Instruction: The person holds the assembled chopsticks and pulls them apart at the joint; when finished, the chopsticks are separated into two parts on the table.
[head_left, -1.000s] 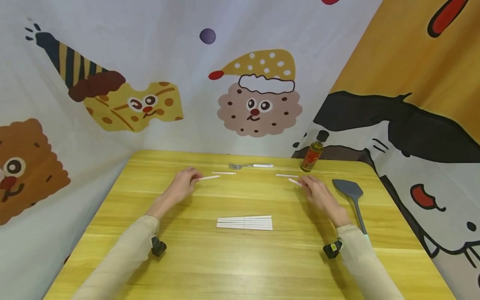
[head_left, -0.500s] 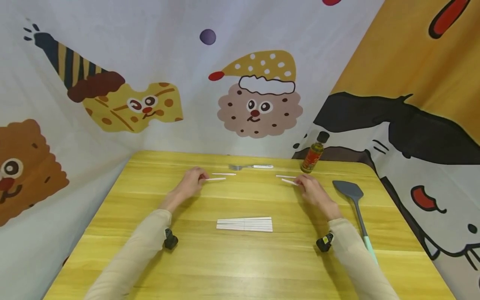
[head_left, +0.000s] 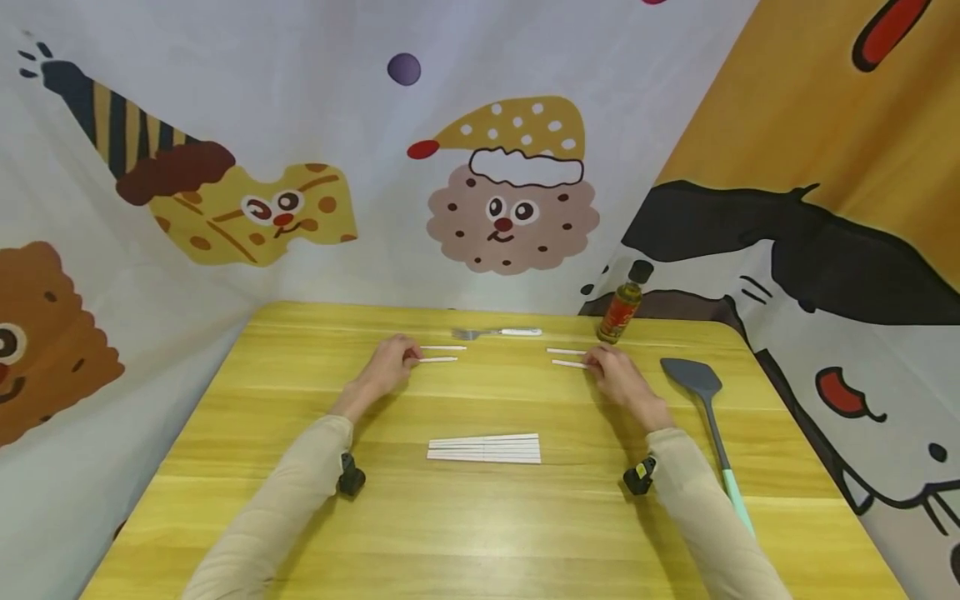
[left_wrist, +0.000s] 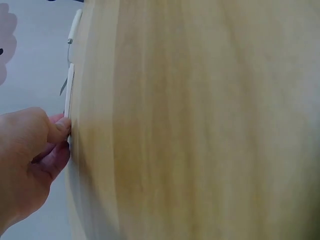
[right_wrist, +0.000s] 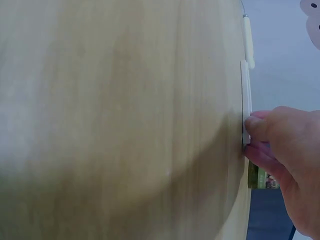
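Observation:
My left hand (head_left: 386,367) pinches one end of a thin white stick (head_left: 441,360) low over the table, left of centre. Just behind it lies a second white stick (head_left: 450,347), nearly parallel. Over on the right, my right hand (head_left: 621,379) pinches another white stick (head_left: 567,363), in front of a similar stick (head_left: 564,351). In the left wrist view, thumb and fingers close around the stick (left_wrist: 69,90). The right wrist view has thumb and fingers at the end of the stick (right_wrist: 245,90). Whether the held sticks touch the table I cannot tell.
Several white sticks (head_left: 483,448) lie side by side at the table's middle. A fork (head_left: 517,332) with a white handle lies at the back. A red-labelled bottle (head_left: 621,310) stands at the back right, and a grey spatula (head_left: 693,377) lies beside my right arm.
My left hand has moved right and my right hand left, each bringing its stick inward. Both held sticks have turned to lie more nearly parallel with the sticks behind them.

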